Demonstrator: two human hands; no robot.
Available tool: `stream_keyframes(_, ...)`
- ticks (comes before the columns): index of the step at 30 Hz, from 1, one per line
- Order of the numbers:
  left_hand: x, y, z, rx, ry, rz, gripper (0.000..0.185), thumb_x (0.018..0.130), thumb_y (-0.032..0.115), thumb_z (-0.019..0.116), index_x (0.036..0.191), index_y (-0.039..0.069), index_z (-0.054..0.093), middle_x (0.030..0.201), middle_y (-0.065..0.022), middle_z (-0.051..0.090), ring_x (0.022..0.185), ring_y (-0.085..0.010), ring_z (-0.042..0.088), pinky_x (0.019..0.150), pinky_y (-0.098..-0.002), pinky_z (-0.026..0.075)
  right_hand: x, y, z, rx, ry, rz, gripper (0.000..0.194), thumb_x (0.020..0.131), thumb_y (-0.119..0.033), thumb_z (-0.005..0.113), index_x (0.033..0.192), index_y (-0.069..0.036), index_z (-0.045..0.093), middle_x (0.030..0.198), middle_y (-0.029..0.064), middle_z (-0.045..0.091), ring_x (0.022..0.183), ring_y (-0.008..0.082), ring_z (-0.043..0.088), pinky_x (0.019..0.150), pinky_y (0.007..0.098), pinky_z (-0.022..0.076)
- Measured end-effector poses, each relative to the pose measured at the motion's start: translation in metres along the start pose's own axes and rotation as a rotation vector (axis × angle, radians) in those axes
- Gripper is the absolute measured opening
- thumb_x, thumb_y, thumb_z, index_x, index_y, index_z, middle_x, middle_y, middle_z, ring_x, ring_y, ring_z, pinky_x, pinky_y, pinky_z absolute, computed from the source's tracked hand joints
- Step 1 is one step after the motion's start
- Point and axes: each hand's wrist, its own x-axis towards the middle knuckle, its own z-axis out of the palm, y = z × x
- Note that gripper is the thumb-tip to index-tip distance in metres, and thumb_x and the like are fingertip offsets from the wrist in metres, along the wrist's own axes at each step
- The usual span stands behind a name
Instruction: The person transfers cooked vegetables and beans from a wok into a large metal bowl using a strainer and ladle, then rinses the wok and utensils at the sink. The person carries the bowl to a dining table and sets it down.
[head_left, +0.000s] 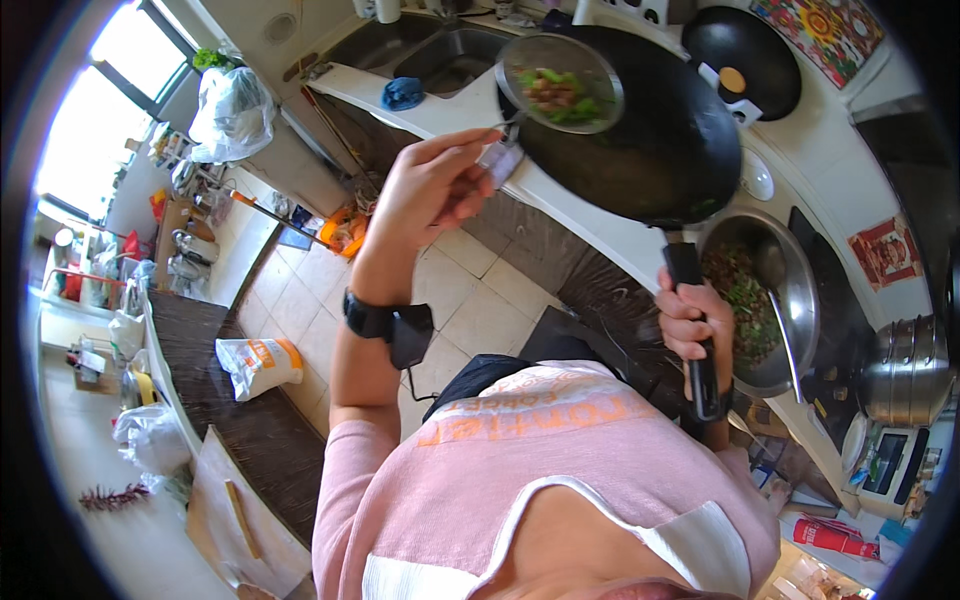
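My left hand (442, 184) grips the handle end of a round fine-mesh strainer (611, 105), with a pale, translucent piece by my fingers. Chopped green and brown food (562, 96) lies in the strainer, which is over the left rim of a black wok (637, 150). My right hand (697, 319) is closed around the wok's long black handle (703, 382). The wok is tilted, and a few green bits cling near its lower rim. Beside my right hand is a steel bowl (806, 300) of chopped green and brown food, with a metal ladle (784, 337) in it.
Behind the strainer is a double sink (457, 64), with a blue cloth (403, 94) on the counter edge. Another black pan (742, 45) leans at the back. To the right stand a steel steamer pot (904, 367) and a kitchen scale (889, 465). A white-orange bag (259, 366) rests at left.
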Motion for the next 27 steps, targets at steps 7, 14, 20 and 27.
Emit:
stream_keyframes(7,0.035,0.012,-0.206,-0.041,0.254,0.07,0.031,0.093,0.014,0.048,0.121,0.0,0.055,0.069,-0.0092,0.057,0.042,-0.0061,0.041,0.033,-0.0162,0.025,0.196,0.061,0.041,-0.023,-0.097,0.239,0.013,0.088,-0.008,0.054,0.098,-0.004,0.048,0.065,-0.0014,0.04,0.044,0.0035,0.04,0.034,0.0209,0.0401)
stream_keyframes(14,0.128,0.005,-0.393,-0.053,0.336,0.157,0.03,0.092,0.014,0.05,0.12,0.003,0.057,0.067,-0.0075,0.058,0.042,-0.0082,0.044,0.033,-0.0179,0.027,0.379,0.085,0.067,-0.022,-0.141,0.379,0.012,0.088,-0.01,0.054,0.098,-0.005,0.048,0.066,-0.0015,0.039,0.044,0.0036,0.038,0.034,0.0209,0.0392)
stream_keyframes(20,0.232,0.022,-0.522,-0.039,0.425,0.128,0.032,0.092,0.017,0.051,0.121,0.004,0.056,0.068,-0.005,0.055,0.044,-0.0066,0.041,0.034,-0.0168,0.026,0.494,0.083,0.118,-0.112,-0.015,0.302,0.017,0.085,-0.01,0.057,0.095,-0.004,0.044,0.066,-0.0026,0.039,0.045,0.0014,0.038,0.034,0.0175,0.0375)
stream_keyframes(27,0.359,0.033,-0.633,0.028,0.371,0.095,0.032,0.092,0.015,0.05,0.12,0.001,0.055,0.066,-0.0064,0.058,0.043,-0.0078,0.045,0.034,-0.0179,0.029,0.587,0.08,0.149,-0.14,0.08,0.279,0.017,0.084,-0.009,0.057,0.094,-0.004,0.044,0.064,-0.002,0.04,0.043,0.0015,0.037,0.034,0.0179,0.0379)
